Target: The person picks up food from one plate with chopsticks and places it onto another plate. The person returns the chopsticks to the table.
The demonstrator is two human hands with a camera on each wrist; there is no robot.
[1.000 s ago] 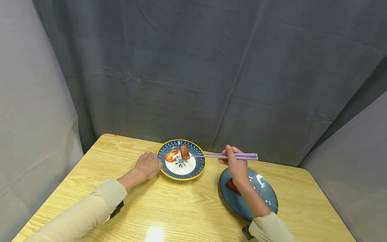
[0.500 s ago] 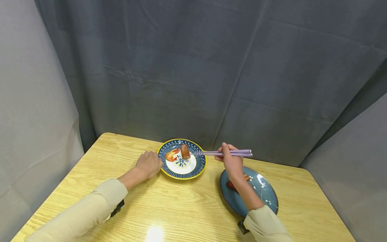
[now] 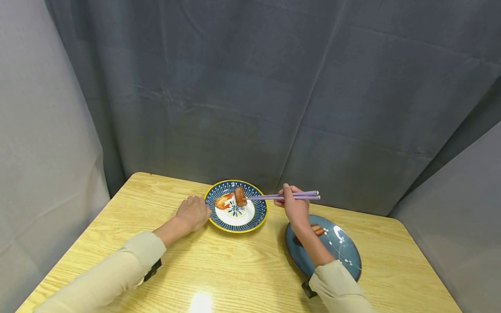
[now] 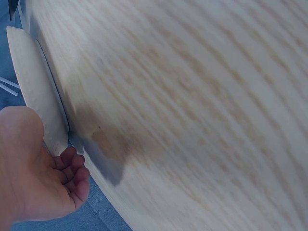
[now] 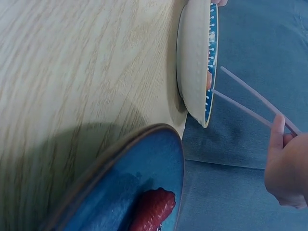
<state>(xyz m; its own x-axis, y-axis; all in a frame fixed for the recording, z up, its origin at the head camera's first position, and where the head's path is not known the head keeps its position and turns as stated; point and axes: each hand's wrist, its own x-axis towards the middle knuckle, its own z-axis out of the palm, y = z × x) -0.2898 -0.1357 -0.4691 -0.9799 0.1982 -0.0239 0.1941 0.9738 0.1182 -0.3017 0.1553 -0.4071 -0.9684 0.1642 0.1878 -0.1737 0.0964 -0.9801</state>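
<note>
In the head view my left hand (image 3: 192, 214) holds the left rim of a yellow-edged patterned plate (image 3: 256, 217), fingers curled. On that plate lie an orange-and-white shrimp-like piece (image 3: 223, 201) and a brown sausage-like piece (image 3: 240, 197). My right hand (image 3: 296, 208) grips a pair of lilac chopsticks (image 3: 309, 195), which point left, their tips at the brown piece. The right wrist view has the chopstick tips spread apart, one at the plate's edge; whether they touch the food is hard to tell.
A blue plate (image 3: 346, 252) with white blossoms stands at the right, partly beneath my right forearm. It bears reddish-brown food (image 3: 318, 230), seen as a glossy red piece (image 5: 153, 210) in the right wrist view. A grey curtain (image 3: 250, 95) hangs behind the wooden table (image 3: 235, 269).
My right hand has moved left and slightly away from me, bringing the chopsticks further over the patterned plate. More food on the blue plate shows. The left hand keeps its place.
</note>
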